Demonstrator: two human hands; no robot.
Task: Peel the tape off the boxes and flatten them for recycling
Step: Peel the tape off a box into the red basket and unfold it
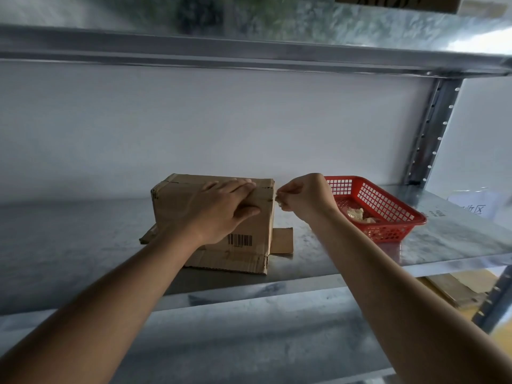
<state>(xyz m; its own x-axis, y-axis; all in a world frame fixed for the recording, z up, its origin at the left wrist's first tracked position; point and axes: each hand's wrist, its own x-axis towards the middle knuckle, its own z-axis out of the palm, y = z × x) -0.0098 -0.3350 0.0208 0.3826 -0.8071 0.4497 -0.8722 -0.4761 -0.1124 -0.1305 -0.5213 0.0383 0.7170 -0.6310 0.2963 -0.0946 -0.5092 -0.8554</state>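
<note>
Well, only partway done, by the look of it. Working at a big metal shelf (83,231), shiny and grey. Sitting in the middle of that shelf: one brown cardboard box (177,206), not flat yet, standing up tall with its bottom flaps spread out underneath. Shut on top, with brown tape along the top edges. Just beside the box on the right, a red basket (388,200) for the rubbish. Holding a few crumpled tape scraps (357,214) inside already, so probably some peeling done. Down on the lower shelf at the far right, what seems to be flat cardboard (454,289), maybe finished boxes, though hard to be sure. Pressing on the top front edge of the box with the left hand (221,209), fingers straight and lying flat on top, thumb against the front side, most likely to stop the box from sliding. Pinching a small bit of tape (279,202) at the top right corner of the box with the right hand (304,195), fingers curled in tight around it. Too small and blurry to tell the length of the strip. Left to do, as a guess: pull this strip all the way off, drop it into the basket, peel any other tape, then open the top and squash the box flat.
</note>
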